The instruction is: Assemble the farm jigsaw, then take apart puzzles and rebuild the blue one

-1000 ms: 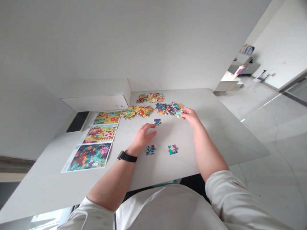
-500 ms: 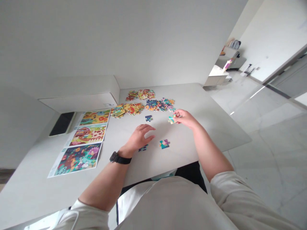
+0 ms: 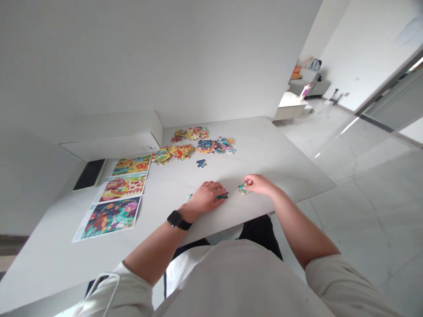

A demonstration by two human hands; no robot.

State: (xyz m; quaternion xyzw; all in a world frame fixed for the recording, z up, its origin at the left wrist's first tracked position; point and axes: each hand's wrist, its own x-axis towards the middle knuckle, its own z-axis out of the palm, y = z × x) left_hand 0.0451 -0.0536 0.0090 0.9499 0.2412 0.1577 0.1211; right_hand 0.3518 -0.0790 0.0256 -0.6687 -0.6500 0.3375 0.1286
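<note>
1. Pinching a small teal cardboard puzzle piece (image 3: 243, 188) between thumb and fingertips, the right hand (image 3: 256, 184) is sitting low at centre frame. It is holding the piece at or just above the white tabletop (image 3: 280, 163).
2. The left hand (image 3: 206, 198), wearing a black wristwatch (image 3: 178, 219), is lying palm-down just left of it. Its fingers are curling over a teal-and-purple puzzle piece (image 3: 224, 195), and only that piece's edge is showing at the fingertips. Whether it is pinching or merely pressing cannot be told.
3. Change: half a second ago the right hand was carrying its piece higher in the frame, nearer the piles. It is now arriving beside the left hand. The left hand is now covering the teal-and-purple piece, which was lying bare.
4. Consequence: the two pieces are now lying just beside each other with a narrow gap showing between them.
5. A lone dark-blue puzzle piece (image 3: 201, 163) is lying above the hands, well apart from them.
6. Loose multicoloured piles of pieces (image 3: 198, 143) are sitting at upper centre.
7. A printed sheet with three colourful pictures (image 3: 115, 198), a white cardboard box (image 3: 112, 136) and a black phone (image 3: 88, 174) are occupying the left of the frame.
</note>
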